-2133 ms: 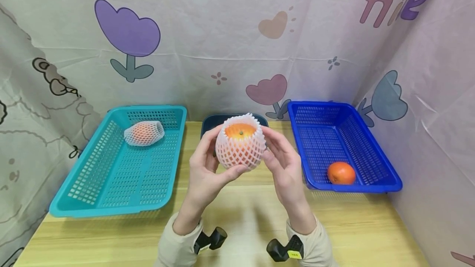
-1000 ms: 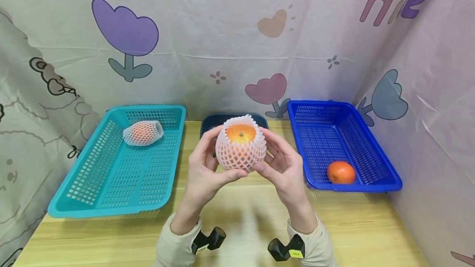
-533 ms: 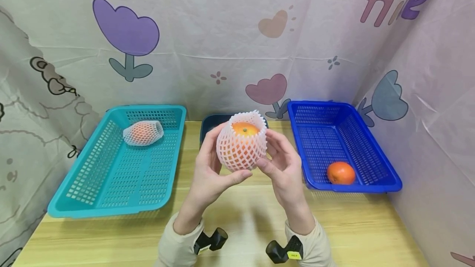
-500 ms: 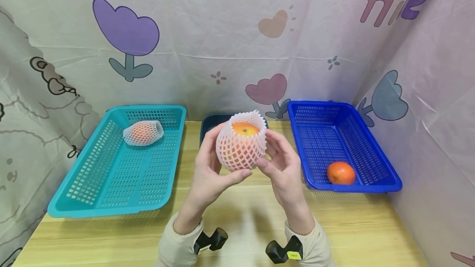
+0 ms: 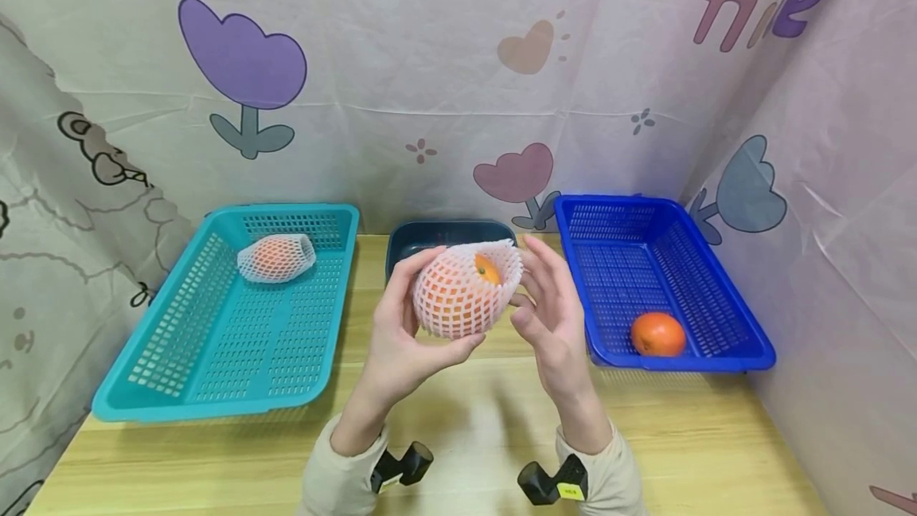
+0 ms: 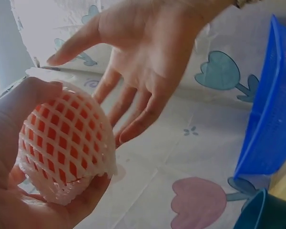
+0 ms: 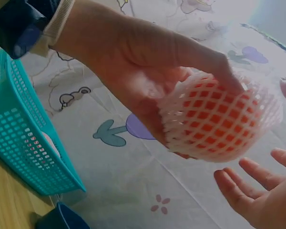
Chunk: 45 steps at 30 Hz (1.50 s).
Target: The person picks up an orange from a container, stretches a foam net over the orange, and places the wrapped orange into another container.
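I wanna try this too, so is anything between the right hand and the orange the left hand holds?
Only the white foam net wrapped around the orange. Nothing else visible stands between it and the right hand, and the net's open end tilts that way.

The head view is bright and clear, with soft shadows and pale glare on the counter [image 5: 476, 464]; both wrist views look hazier, washed out in one upper corner.

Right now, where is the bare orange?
In the head view, the bare orange sits in the blue basket on the person's right, by the basket's near edge, to the right of the right hand.
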### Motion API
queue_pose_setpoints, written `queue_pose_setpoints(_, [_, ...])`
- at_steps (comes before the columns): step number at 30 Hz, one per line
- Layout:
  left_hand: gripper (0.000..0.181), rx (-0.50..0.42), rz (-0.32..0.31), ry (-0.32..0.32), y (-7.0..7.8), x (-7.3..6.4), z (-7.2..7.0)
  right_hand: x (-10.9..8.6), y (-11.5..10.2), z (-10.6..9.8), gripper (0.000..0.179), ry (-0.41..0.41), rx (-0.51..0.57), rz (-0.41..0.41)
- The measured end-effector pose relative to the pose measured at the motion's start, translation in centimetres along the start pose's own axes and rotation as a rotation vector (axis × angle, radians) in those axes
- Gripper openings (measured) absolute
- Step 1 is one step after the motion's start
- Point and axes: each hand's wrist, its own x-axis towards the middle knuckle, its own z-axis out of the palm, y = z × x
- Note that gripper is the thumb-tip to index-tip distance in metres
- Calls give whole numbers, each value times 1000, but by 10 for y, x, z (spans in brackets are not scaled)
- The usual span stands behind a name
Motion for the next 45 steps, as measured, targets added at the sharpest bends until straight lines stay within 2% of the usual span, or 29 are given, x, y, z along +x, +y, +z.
queue_pose_setpoints(2, [93,29,-5,-21,-3,-2,-1,1,-1,0,82,-19,-14,9])
queue_pose_setpoints(5, [91,111,2,-56,-7,-4,-2,1,-2,-1,84,-71,-98,47])
queue_pose_setpoints(9, [87,286,50,-106,-10,-6,-5,0,-1,-4,80,-153,-215,151])
queue_pose_setpoints(11, [84,351,76,-131,-11,-6,-7,-1,0,-5,79,-183,-231,214])
queue_pose_setpoints(14, [82,391,91,-167,-11,-7,-9,-4,4,-7,75,-201,-238,272])
queue_pose_setpoints(17, [84,394,73,-187,-12,-9,-11,-7,8,-8,69,-200,-207,303])
queue_pose_setpoints(20, [89,354,29,-190,-14,-10,-13,-9,13,-9,68,-194,-125,314])
queue_pose_setpoints(22, [92,295,-13,-189,-15,-10,-14,-10,15,-10,67,-188,-64,316])
queue_pose_setpoints(28, [79,8,-178,-184,-17,-13,-18,-12,21,-10,66,-169,11,298])
queue_pose_setpoints(31, [71,-87,-255,-172,-17,-14,-21,-12,24,-9,68,-172,18,294])
queue_pose_setpoints(34, [68,-120,-299,-157,-18,-15,-23,-12,26,-8,70,-176,29,298])
queue_pose_setpoints(38, [66,-129,-323,-129,-18,-17,-29,-11,28,-4,71,-186,32,335])
queue_pose_setpoints(45, [66,-113,-378,-65,-9,-19,-52,0,28,13,63,-189,-83,373])
